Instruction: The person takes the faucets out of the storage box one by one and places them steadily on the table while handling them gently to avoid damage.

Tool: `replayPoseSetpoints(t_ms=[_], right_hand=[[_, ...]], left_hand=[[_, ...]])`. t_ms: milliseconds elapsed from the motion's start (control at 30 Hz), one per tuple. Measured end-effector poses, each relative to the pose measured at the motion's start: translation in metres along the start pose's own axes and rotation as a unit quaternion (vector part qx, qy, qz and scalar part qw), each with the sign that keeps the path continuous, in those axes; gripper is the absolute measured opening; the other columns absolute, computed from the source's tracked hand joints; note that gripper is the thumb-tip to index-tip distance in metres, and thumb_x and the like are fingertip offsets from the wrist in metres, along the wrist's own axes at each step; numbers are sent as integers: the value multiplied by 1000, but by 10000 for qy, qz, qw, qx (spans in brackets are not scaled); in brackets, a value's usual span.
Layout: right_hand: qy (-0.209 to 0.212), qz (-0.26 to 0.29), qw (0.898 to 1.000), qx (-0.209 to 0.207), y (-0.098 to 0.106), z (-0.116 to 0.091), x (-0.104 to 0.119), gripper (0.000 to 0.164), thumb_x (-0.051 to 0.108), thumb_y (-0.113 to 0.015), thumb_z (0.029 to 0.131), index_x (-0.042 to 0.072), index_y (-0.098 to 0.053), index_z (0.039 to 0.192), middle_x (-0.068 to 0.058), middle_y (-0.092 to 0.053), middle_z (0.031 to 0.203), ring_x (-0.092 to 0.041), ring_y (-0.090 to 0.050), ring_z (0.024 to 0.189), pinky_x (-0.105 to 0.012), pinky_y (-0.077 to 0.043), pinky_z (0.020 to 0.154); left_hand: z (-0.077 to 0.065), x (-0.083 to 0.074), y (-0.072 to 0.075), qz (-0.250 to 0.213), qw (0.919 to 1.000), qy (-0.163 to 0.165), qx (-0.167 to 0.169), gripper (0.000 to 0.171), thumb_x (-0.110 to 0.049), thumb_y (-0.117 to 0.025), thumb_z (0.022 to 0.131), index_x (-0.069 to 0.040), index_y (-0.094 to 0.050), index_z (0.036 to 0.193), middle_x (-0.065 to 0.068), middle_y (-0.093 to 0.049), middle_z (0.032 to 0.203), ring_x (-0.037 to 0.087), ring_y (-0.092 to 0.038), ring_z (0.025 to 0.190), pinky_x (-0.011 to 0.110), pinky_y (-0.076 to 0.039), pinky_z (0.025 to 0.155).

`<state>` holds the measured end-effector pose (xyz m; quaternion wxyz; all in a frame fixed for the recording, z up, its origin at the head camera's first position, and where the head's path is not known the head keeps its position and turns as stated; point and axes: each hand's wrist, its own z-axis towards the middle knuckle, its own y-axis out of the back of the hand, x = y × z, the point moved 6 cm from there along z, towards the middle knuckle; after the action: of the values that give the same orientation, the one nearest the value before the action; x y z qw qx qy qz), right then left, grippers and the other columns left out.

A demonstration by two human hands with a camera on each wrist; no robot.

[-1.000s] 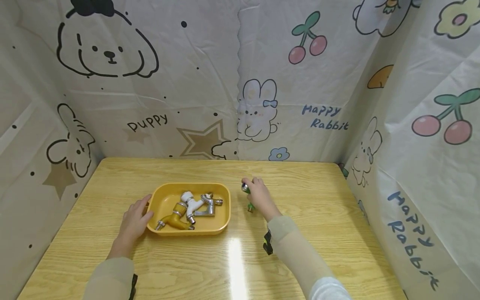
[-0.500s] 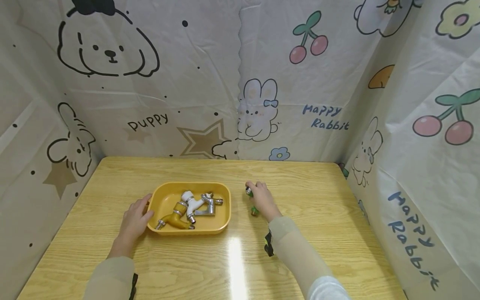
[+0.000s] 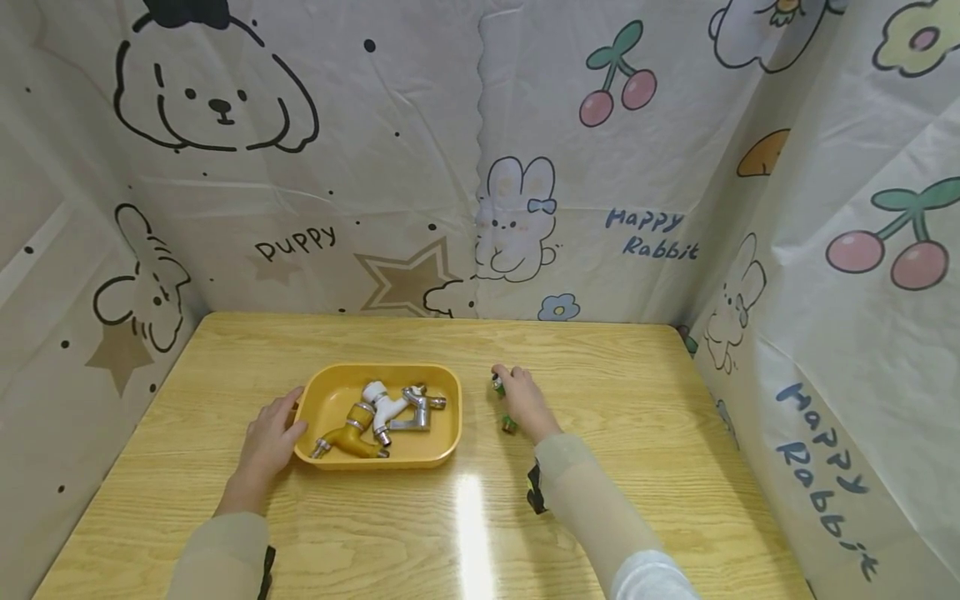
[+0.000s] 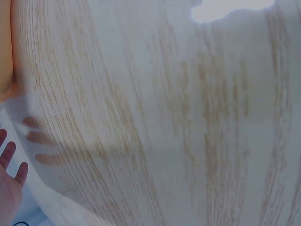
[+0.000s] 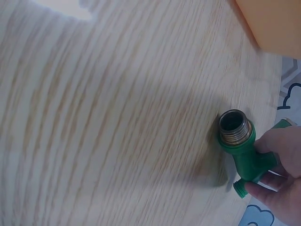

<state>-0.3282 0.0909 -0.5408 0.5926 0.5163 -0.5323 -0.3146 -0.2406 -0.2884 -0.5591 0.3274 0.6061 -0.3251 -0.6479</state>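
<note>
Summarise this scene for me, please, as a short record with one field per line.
Left hand: at the left end of the yellow tray; exact contact unclear
Right hand: grips a green faucet, right of the tray
Tray contents: yellow faucet, white faucet, chrome faucet
Surface: wood-grain table
Backdrop: cartoon-print cloth

Smooth tap [image 5: 248, 165] with metal thread [image 5: 238, 135]
</note>
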Motion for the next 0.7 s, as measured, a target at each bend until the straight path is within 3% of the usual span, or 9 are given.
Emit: replayPoseSetpoints(t_ms=[700], right_hand=[[-190,260,9993,196,-9,-5,4,60,-10,-44,89,18,-33,141,-18,-47,127,-31,-44,117,-41,-43,93]], left_hand=[[-2,-1,1,-58,10000,-32,7,54,-21,-40,92,-3,-25,141,25,-41,128,45,-32,119,62,-22,92]])
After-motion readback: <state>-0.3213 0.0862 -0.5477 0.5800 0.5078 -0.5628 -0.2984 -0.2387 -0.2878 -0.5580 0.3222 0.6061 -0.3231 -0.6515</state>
